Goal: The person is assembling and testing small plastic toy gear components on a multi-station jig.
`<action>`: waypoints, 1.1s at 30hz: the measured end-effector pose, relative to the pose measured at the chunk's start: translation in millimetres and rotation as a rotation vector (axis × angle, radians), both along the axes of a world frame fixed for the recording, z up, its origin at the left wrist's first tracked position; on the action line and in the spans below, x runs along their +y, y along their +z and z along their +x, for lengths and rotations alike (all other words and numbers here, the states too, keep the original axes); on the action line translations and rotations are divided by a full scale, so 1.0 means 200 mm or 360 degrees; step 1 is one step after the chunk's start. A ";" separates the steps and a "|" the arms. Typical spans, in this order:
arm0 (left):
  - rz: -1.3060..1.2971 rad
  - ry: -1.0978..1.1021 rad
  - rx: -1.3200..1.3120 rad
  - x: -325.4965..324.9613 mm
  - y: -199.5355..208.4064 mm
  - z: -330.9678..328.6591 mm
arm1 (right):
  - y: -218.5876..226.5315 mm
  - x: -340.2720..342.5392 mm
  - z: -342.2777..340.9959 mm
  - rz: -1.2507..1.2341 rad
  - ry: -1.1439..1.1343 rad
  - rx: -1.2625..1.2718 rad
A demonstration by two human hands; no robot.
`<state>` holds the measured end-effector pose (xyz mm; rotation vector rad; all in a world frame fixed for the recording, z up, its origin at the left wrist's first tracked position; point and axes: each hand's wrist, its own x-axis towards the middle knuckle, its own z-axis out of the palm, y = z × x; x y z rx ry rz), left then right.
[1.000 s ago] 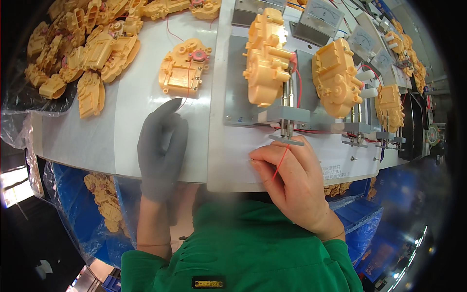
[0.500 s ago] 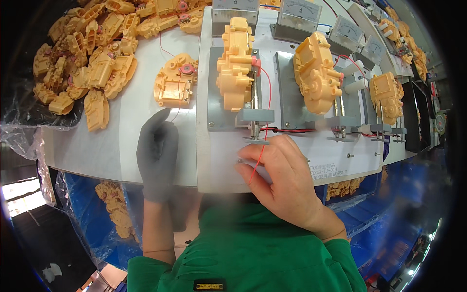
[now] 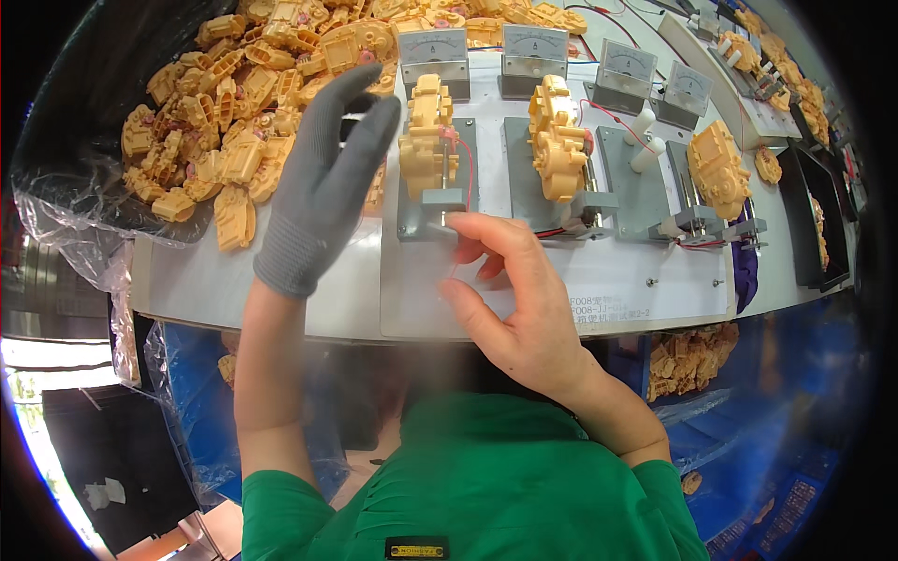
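Observation:
My left hand (image 3: 327, 187), in a grey glove, is raised over the table with thumb and fingers apart and nothing between them. Behind it a yellow plastic gear housing (image 3: 375, 194) shows only in part. My bare right hand (image 3: 528, 304) is at the front of the leftmost test fixture, its thumb and index finger apart. The index fingertip is close to the fixture's clamp (image 3: 442, 199); whether they touch I cannot tell. In that fixture stands a yellow gear housing (image 3: 427, 159) with a red wire (image 3: 470, 168) hanging from its pink part.
Yellow housings (image 3: 238, 154) lie heaped at the far left. A second fixture holds another housing (image 3: 558, 150), and one more (image 3: 718, 173) stands farther right. White posts (image 3: 647, 154) rise between these. Several needle meters (image 3: 535, 61) line the back. A black tray (image 3: 812, 220) is at right.
My left hand has risen and moved forward from the table edge, its fingers spreading. My right hand stays by the first fixture. The red wire no longer hangs across its fingers. The view has shifted.

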<state>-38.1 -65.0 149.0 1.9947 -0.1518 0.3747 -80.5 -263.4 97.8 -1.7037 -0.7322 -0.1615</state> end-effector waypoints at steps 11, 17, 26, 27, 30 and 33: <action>0.0540 -0.0357 0.0069 0.05 0.09 0.07 | 0.00 0.00 0.00 0.0102 0.0081 0.0061; 0.0488 -0.0322 0.0302 -0.01 0.11 0.08 | 0.02 -0.03 0.01 0.0094 0.0163 -0.0006; 0.0832 -0.0060 0.0582 -0.12 0.18 0.13 | 0.01 -0.02 0.02 0.0170 0.0163 -0.0051; 0.0972 -0.0025 0.0580 -0.14 0.18 0.13 | 0.01 -0.03 0.02 0.0176 0.0162 -0.0056; 0.1152 -0.0006 0.0616 -0.16 0.20 0.12 | 0.00 -0.05 0.01 0.0215 0.0346 -0.0080; 0.1203 0.0021 0.0602 -0.15 0.17 0.11 | 0.00 -0.06 -0.02 0.0232 0.0330 -0.0050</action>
